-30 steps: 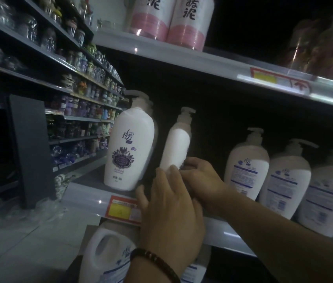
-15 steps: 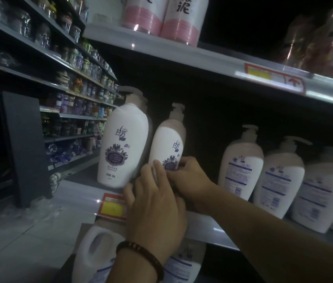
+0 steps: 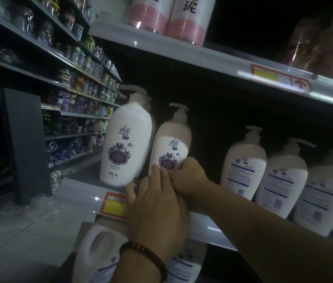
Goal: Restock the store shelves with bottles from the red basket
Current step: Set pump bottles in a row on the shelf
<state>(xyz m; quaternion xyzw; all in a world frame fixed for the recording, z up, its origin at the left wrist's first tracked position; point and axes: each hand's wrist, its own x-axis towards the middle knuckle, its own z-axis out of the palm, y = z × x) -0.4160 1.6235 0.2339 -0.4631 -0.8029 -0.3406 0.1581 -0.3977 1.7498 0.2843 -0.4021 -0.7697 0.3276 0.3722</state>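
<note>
Facing: the held bottle (image 3: pixel 169 144) shows its purple flower label to the camera, and its pump spout points left.
Long axis: roughly vertical, pump on top, tipped a little to the right like the bottles around it.
Place: on the middle shelf (image 3: pixel 83 188), close to the front edge; both hands hide the base, so I cannot tell whether it sits on the board.
Right hand (image 3: pixel 190 176): reaches in from the lower right, forearm over the shelf lip, with its fingers curled round the bottle's lower right side.
Left hand (image 3: pixel 157 211): back to the camera and wrist low, wearing a dark bracelet (image 3: pixel 147 256). The fingers lie fairly straight up the lower front, one fingertip is on the label, and the thumb is spread toward the left.
Left neighbour: the bigger bottle (image 3: pixel 126 139) stands just beside it, front label out.
Right side: a dark open stretch of shelf lies between the held bottle and the row of bottles (image 3: pixel 243 160), which show their back labels.
Headroom: the upper shelf (image 3: pixel 202 56) is well above the pump.
Front edge: a red and yellow price tag (image 3: pixel 114 205) sits on the lip just left of the left hand.
Below: a white jug (image 3: pixel 98 252) stands under the shelf.
</note>
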